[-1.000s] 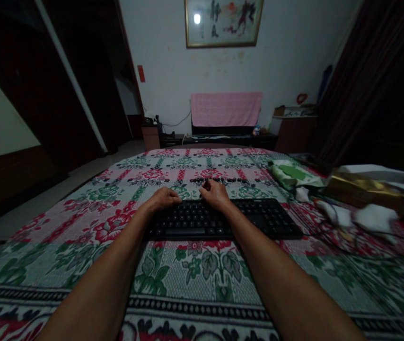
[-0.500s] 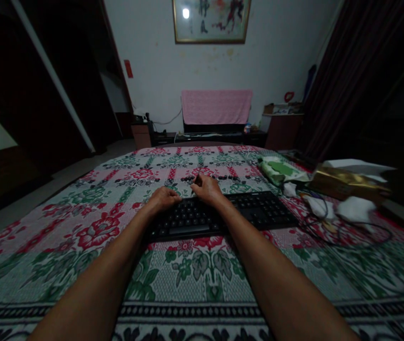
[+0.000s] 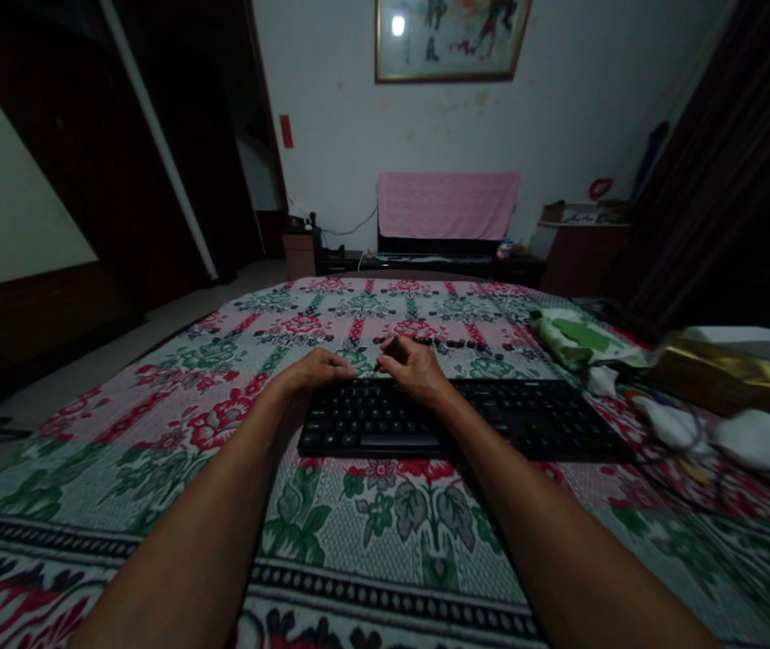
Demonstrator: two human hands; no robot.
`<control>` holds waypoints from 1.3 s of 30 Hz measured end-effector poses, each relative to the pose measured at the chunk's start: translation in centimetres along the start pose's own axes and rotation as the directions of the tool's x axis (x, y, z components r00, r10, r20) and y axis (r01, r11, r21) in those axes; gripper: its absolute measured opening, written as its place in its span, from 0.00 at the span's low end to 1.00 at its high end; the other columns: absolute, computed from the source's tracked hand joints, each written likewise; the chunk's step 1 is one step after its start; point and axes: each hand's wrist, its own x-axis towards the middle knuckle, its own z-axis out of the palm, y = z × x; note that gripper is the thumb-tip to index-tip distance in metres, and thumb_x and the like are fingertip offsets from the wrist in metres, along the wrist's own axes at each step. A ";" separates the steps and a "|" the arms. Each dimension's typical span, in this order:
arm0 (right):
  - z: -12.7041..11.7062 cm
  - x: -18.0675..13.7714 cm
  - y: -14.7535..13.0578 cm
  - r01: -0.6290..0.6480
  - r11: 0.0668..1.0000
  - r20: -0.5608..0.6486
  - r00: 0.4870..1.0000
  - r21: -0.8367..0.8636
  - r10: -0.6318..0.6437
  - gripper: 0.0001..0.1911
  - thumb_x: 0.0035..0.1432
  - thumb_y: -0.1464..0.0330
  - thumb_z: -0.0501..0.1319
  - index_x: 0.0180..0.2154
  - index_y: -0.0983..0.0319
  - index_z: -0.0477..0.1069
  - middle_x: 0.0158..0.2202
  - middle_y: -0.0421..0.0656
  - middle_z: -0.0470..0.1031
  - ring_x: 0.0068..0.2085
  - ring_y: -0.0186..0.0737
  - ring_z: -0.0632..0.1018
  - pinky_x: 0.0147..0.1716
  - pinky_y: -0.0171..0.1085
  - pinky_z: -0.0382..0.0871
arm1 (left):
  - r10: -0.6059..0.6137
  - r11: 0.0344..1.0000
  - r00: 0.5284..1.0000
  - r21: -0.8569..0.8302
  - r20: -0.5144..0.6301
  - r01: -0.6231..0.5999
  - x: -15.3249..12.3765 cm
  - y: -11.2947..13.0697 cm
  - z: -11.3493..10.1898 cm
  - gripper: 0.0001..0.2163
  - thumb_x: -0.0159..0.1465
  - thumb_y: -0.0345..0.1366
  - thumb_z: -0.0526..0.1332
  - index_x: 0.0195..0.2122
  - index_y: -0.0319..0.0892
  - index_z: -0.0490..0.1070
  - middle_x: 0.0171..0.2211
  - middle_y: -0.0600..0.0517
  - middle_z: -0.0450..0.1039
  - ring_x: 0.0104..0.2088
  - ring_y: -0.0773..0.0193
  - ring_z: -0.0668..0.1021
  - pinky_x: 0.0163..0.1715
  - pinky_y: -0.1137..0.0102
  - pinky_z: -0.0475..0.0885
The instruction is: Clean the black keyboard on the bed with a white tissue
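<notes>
A black keyboard point(image 3: 534, 419) lies across a flowered bedspread point(image 3: 371, 532). My left hand point(image 3: 316, 370) rests at the keyboard's far left corner, with its fingers curled over that edge. My right hand point(image 3: 413, 368) hovers over the far key rows near the middle. Its fingers are pinched on a small, thin dark thing that I cannot make out in the dim light. Both forearms reach in from the bottom of the view.
To the right of the keyboard lie a green and white packet point(image 3: 578, 335), a gold box point(image 3: 729, 379), white cloths point(image 3: 750, 442) and a dark cable point(image 3: 682, 469). At the far wall stand a low cabinet with a pink cloth point(image 3: 448, 205) and a framed picture point(image 3: 451, 38).
The view has swung a little left and back right. Both hands stay at the keyboard's far edge, and the right hand's pinched fingers have shifted slightly along the top rows.
</notes>
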 end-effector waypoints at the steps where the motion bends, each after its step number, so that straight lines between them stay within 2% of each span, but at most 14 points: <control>1: 0.1 -0.1 -0.2 0.019 1.000 0.018 1.000 -0.003 -0.019 0.09 0.53 0.67 0.60 0.38 0.62 0.69 0.30 0.39 0.75 0.33 0.35 0.76 0.37 0.34 0.68 | -0.004 1.000 1.000 -0.014 0.008 0.004 -0.1 0.0 -0.1 0.13 0.46 0.44 0.66 0.26 0.38 0.75 0.17 0.56 0.68 0.20 0.70 0.66 0.22 0.74 0.60; 7: 0.4 -0.5 -1.1 0.111 0.989 0.087 0.991 -0.094 -0.103 0.08 0.53 0.68 0.60 0.37 0.62 0.70 0.30 0.40 0.75 0.32 0.33 0.75 0.35 0.32 0.66 | -0.031 0.999 1.000 -0.023 0.006 0.031 -0.4 0.7 0.2 0.10 0.47 0.40 0.66 0.23 0.38 0.74 0.16 0.56 0.67 0.19 0.71 0.65 0.21 0.74 0.59; 12: 0.3 -0.6 -1.1 0.138 0.974 0.120 0.986 -0.181 -0.117 0.08 0.54 0.68 0.60 0.38 0.62 0.70 0.30 0.39 0.75 0.31 0.33 0.74 0.34 0.31 0.65 | -0.021 0.999 1.000 -0.040 -0.009 0.020 -0.4 0.6 0.4 0.08 0.48 0.38 0.65 0.23 0.38 0.73 0.16 0.56 0.66 0.19 0.71 0.65 0.21 0.73 0.60; 19: 0.5 -0.6 -2.1 0.252 0.909 0.208 0.960 -0.333 -0.190 0.08 0.56 0.71 0.57 0.39 0.63 0.68 0.30 0.41 0.74 0.31 0.34 0.73 0.33 0.31 0.62 | 0.007 1.000 1.000 -0.026 -0.005 -0.007 -0.6 0.8 0.3 0.07 0.48 0.36 0.63 0.21 0.37 0.72 0.15 0.58 0.63 0.18 0.72 0.63 0.20 0.74 0.57; 23: 0.8 -0.4 -2.1 0.217 0.911 0.196 0.968 -0.351 -0.155 0.08 0.57 0.71 0.57 0.40 0.62 0.68 0.31 0.42 0.75 0.31 0.34 0.73 0.33 0.31 0.61 | 0.033 0.999 0.999 -0.002 0.001 -0.033 -0.7 0.7 0.4 0.08 0.48 0.39 0.64 0.21 0.38 0.71 0.14 0.58 0.62 0.18 0.72 0.61 0.19 0.74 0.56; 34: 0.8 0.8 -1.1 0.033 0.983 0.118 0.993 -0.180 -0.012 0.05 0.54 0.72 0.58 0.35 0.63 0.70 0.27 0.40 0.75 0.30 0.35 0.75 0.31 0.32 0.65 | 0.034 0.999 0.999 0.005 -0.019 -0.034 -0.1 0.4 0.3 0.09 0.46 0.39 0.66 0.20 0.37 0.73 0.15 0.58 0.63 0.18 0.72 0.62 0.20 0.74 0.57; 39: 0.9 0.9 -0.5 -0.015 0.988 0.077 0.997 -0.155 0.027 0.06 0.54 0.70 0.58 0.36 0.63 0.69 0.28 0.40 0.76 0.30 0.35 0.75 0.32 0.32 0.66 | 0.103 0.995 0.995 0.005 0.012 -0.103 -0.2 0.9 0.3 0.09 0.46 0.36 0.66 0.27 0.38 0.78 0.20 0.57 0.71 0.24 0.70 0.68 0.25 0.75 0.62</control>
